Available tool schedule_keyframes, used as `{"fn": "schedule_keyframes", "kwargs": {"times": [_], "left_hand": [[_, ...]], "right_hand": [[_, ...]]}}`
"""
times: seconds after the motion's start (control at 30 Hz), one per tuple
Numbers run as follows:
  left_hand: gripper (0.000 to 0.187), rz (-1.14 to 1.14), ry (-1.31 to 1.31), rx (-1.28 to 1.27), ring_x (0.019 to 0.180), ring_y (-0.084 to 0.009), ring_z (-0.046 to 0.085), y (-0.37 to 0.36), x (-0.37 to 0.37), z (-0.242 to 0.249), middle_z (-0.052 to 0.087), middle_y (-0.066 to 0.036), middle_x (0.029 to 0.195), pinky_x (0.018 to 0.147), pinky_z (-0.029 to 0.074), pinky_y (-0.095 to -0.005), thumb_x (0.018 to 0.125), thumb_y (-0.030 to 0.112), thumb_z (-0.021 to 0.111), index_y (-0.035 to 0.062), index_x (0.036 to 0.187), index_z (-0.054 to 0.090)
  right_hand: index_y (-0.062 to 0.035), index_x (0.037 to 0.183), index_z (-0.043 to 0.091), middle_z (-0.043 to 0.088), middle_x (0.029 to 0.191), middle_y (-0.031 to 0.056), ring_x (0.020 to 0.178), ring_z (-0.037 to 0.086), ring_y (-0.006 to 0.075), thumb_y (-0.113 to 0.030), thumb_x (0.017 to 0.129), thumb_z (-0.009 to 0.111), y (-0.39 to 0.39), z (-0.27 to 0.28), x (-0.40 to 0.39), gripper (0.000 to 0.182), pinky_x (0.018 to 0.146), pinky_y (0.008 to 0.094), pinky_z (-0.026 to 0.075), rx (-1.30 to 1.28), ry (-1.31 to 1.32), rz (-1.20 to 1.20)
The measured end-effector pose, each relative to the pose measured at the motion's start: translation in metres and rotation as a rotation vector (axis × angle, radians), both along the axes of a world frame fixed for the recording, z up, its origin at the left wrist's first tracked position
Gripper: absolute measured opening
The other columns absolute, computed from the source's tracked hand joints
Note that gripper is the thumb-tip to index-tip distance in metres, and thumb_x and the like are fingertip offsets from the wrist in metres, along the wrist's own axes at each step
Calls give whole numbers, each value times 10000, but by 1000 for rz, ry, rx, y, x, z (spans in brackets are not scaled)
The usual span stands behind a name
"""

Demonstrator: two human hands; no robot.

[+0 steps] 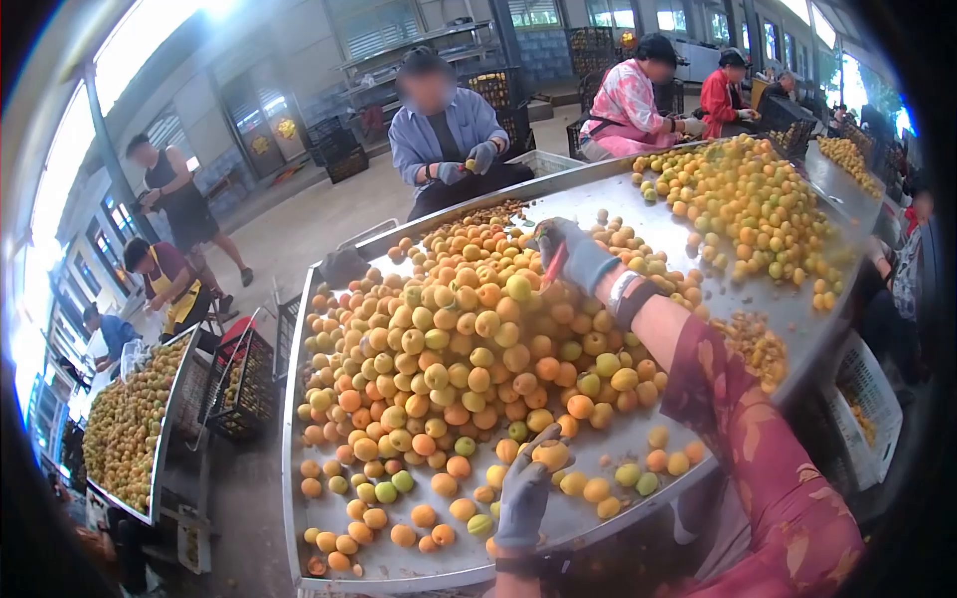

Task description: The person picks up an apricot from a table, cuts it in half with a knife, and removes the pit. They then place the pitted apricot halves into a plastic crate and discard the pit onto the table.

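A large heap of orange and yellow-green apricots (449, 339) covers much of a metal table (399, 570). My right hand (578, 254), in a grey glove, is closed round a red-handled tool (554, 263) over the far right side of the heap. Near the front edge, my left hand (525, 493), also gloved in grey, has its fingers around an apricot (550, 455). Loose fruit lies on the metal beside it.
Across the table a person in a blue shirt (444, 135) handles fruit. Two people in pink (633, 100) and red (720, 100) work behind a second heap (748, 204). At left are a black crate (242, 379) and another fruit table (130, 424). A white crate (865, 409) is at right.
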State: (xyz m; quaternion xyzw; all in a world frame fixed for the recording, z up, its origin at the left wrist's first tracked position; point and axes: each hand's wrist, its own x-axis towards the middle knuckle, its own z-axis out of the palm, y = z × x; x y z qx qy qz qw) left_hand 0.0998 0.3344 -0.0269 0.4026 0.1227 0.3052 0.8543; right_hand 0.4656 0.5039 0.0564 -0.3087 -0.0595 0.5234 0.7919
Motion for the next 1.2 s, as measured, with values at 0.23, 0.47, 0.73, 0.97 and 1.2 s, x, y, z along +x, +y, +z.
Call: {"fn": "schedule_keyframes", "kwargs": {"times": [0.23, 0.47, 0.73, 0.97, 1.2], "left_hand": [[540, 1, 0, -42, 1103, -214, 574, -1, 4, 9, 543, -129, 1275, 956, 440, -302, 865, 151, 498, -52, 1362, 436], [547, 1, 59, -13, 1099, -222, 565, 1, 4, 7, 561, -118, 1211, 933, 442, -297, 865, 171, 504, -49, 1362, 440], [588, 2, 27, -2, 1077, -213, 564, -1, 7, 11, 544, -124, 1240, 965, 419, -303, 855, 222, 529, -48, 1368, 431], [582, 6, 55, 4, 1091, -213, 558, -5, 8, 17, 532, -139, 1278, 966, 423, -306, 857, 207, 508, -52, 1372, 423], [597, -2, 12, -11, 1089, -199, 564, 0, 8, 10, 546, -141, 1267, 981, 414, -302, 850, 213, 515, -52, 1377, 420]], "right_hand": [[-90, 1022, 594, 657, 928, 91, 679, 624, 193, -301, 956, 550, 17, -15, 19, 226, 564, 329, 552, 46, 129, 23], [-79, 1020, 593, 659, 919, 95, 741, 645, 223, -282, 948, 566, 11, -10, 13, 217, 609, 366, 555, 15, 79, 4], [-76, 982, 606, 660, 878, 88, 720, 651, 217, -307, 949, 565, 7, -14, 21, 236, 602, 354, 555, 8, 73, 9], [-78, 981, 607, 663, 876, 97, 700, 652, 221, -310, 947, 568, 1, -11, 18, 238, 599, 358, 563, -6, 116, -27], [-66, 903, 615, 650, 813, 87, 659, 624, 220, -251, 898, 644, -8, 14, 0, 187, 585, 314, 554, 43, 38, -116]]}}
